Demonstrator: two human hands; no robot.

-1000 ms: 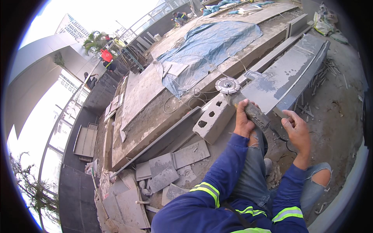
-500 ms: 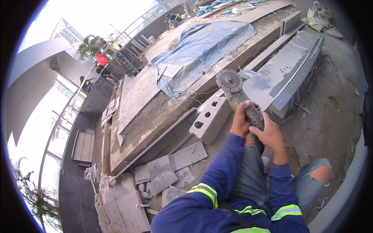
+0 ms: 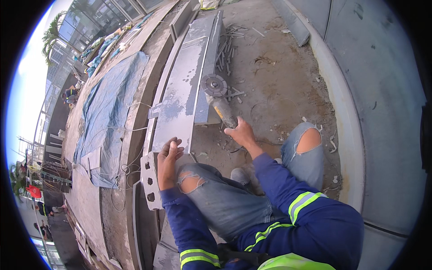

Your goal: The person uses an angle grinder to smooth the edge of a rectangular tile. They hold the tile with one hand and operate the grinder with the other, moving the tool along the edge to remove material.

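My right hand (image 3: 243,134) grips the rear of an angle grinder (image 3: 223,111), whose segmented cutting disc (image 3: 214,85) points away from me. The disc is near the right edge of a long grey slab (image 3: 181,92) with wet-looking dark patches; whether it touches cannot be told. My left hand (image 3: 168,163) is off the grinder, raised near the slab's close end, its fingers loosely bent and apart with nothing seen in them. Below it stands a pale concrete block (image 3: 150,173) with holes in its face.
Thin offcut strips (image 3: 228,51) litter the ground right of the slab. A blue tarp (image 3: 110,112) covers part of the raised bed at left, with a loose cable (image 3: 128,129) across it. A grey wall (image 3: 378,117) runs along the right. Other people (image 3: 70,94) are far left.
My left hand has let go of the grinder and moved left. My right hand keeps hold of it, now beside the slab's edge. The view has turned to the right.
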